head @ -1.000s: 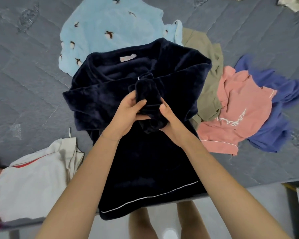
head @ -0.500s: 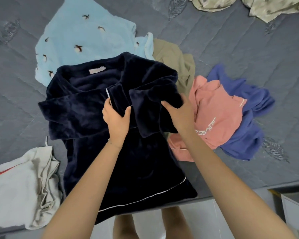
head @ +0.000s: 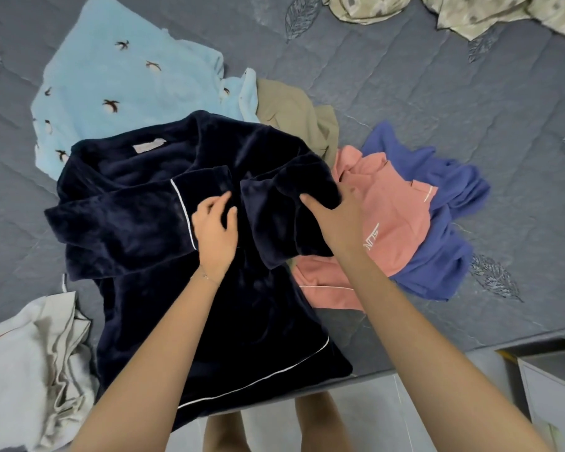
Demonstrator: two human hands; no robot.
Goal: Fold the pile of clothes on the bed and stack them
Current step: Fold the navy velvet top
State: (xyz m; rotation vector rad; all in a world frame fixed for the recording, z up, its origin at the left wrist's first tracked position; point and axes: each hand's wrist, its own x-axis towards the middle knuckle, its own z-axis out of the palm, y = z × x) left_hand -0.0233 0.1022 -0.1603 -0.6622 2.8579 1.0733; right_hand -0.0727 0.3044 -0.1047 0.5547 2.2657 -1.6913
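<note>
A navy fleece top (head: 150,223) with white piping lies face up on the grey bed (head: 437,109), its hem hanging over the front edge. Both sleeves are folded across the chest. My left hand (head: 214,230) sits on the left sleeve's cuff at the middle of the chest, fingers bent and pinching the fleece. My right hand (head: 335,216) grips the fold of the right sleeve at the top's right side, thumb on top and fingers tucked under. A loose pile lies to the right: a pink top (head: 395,230), a blue garment (head: 450,256) and a khaki garment (head: 291,115).
A light blue fleece with bird embroidery (head: 111,93) lies spread behind the navy top. A white and cream garment (head: 23,370) is bunched at the lower left. Patterned cloth (head: 470,11) sits at the far right. White furniture (head: 555,386) stands beside the bed's front edge.
My hands moved apart from the centre. The left sleeve cuff now lies flat across the chest, and my right hand has carried the right sleeve out to the top's right side.
</note>
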